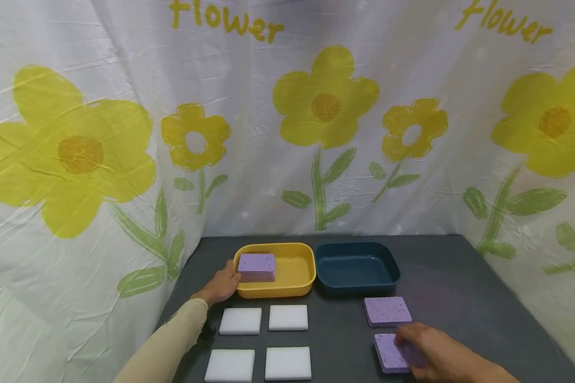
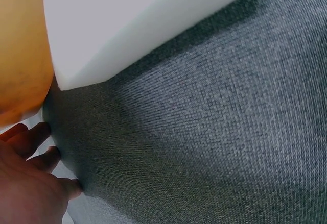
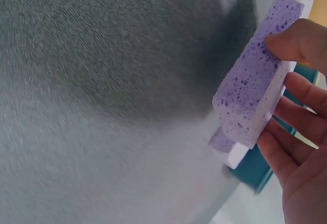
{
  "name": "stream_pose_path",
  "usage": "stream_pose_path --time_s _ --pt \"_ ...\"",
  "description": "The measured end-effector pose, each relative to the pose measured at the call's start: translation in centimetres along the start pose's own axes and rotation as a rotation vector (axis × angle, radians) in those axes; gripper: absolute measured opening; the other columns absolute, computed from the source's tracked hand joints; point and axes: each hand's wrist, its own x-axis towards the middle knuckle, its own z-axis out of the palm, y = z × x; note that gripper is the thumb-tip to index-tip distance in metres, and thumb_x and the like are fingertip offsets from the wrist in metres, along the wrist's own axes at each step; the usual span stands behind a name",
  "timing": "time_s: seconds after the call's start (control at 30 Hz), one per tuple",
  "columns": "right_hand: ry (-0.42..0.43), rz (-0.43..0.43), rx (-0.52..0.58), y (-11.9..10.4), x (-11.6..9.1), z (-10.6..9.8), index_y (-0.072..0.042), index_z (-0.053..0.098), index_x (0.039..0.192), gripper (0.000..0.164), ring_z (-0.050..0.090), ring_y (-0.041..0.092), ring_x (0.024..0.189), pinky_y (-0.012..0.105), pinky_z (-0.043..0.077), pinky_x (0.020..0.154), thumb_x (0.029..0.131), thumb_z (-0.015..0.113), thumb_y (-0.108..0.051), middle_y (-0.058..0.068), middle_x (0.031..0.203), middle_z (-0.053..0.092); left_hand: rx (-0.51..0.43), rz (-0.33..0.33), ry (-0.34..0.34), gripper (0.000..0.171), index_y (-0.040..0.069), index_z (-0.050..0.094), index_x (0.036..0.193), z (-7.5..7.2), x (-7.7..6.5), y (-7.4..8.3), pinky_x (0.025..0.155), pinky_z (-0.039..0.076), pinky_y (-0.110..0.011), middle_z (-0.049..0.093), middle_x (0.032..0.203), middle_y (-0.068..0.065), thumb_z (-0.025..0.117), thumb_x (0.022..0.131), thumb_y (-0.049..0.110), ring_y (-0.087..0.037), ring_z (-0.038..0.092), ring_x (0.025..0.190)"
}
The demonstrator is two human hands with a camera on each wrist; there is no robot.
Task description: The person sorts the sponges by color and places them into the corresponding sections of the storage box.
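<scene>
Likely light, soft and best taken across its thickness, a rectangular, pitted purple sponge is pinched in a person's right hand at the near right of the dark table, nearer than another lilac sponge; far left, the left hand grips a yellow tray.

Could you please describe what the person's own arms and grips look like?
A cream long sleeve covers the left forearm to about the wrist, with a small black object beside it. The left grip and right grip are ungloved. No sleeve shows on the right.
</scene>
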Motion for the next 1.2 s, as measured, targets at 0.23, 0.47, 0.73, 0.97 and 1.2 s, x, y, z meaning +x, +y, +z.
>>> stream_pose_path --time_s 0.23,0.47,0.73,0.97,1.2 --pt "0.19 -0.227 -0.172 -0.3 0.5 -0.9 -0.023 0.068 0.115 0.043 0.055 -0.004 0.093 0.026 0.053 0.072 0.081 0.094 -0.024 -0.015 0.107 0.066 0.005 -0.005 -0.001 0.044 -0.003 0.035 0.15 -0.2 -0.3 0.5 0.104 0.049 -0.055 0.063 0.134 -0.02 0.04 0.114 0.023 -0.028 0.06 0.112" --pt "0.267 -0.283 -0.266 -0.7 2.1 -3.8 -0.025 0.066 0.114 0.049 0.059 0.001 0.096 0.03 0.054 0.074 0.077 0.096 -0.02 -0.014 0.109 0.068 -0.002 0.012 0.006 0.046 -0.003 0.035 0.151 -0.1 -0.2 0.3 0.106 0.048 -0.057 0.063 0.138 -0.022 0.04 0.114 0.023 -0.03 0.061 0.116" --pt "0.229 -0.201 -0.308 -2.2 4.2 -7.6 -0.026 0.066 0.117 0.043 0.066 0.011 0.106 0.038 0.059 0.081 0.084 0.093 -0.021 -0.007 0.121 0.071 -0.02 0.008 0.009 0.049 -0.004 0.033 0.154 0.1 0.0 0.0 0.109 0.047 -0.059 0.062 0.144 -0.024 0.041 0.114 0.023 -0.03 0.061 0.119" --pt "0.204 -0.192 -0.306 -3.0 6.4 -8.6 -0.024 0.068 0.12 0.036 0.067 0.012 0.109 0.04 0.059 0.084 0.09 0.087 -0.024 -0.005 0.124 0.072 -0.01 0.019 0.011 0.043 -0.004 0.038 0.148 -0.2 -0.3 0.1 0.103 0.049 -0.056 0.064 0.132 -0.02 0.042 0.114 0.023 -0.029 0.061 0.112" --pt "0.223 -0.233 -0.313 -3.6 8.6 -8.8 -0.022 0.068 0.123 0.033 0.068 0.015 0.111 0.043 0.06 0.088 0.095 0.085 -0.027 -0.003 0.124 0.073 -0.016 0.014 0.014 0.045 -0.003 0.037 0.149 0.0 0.0 -0.2 0.104 0.049 -0.057 0.063 0.134 -0.021 0.042 0.113 0.024 -0.03 0.061 0.113"
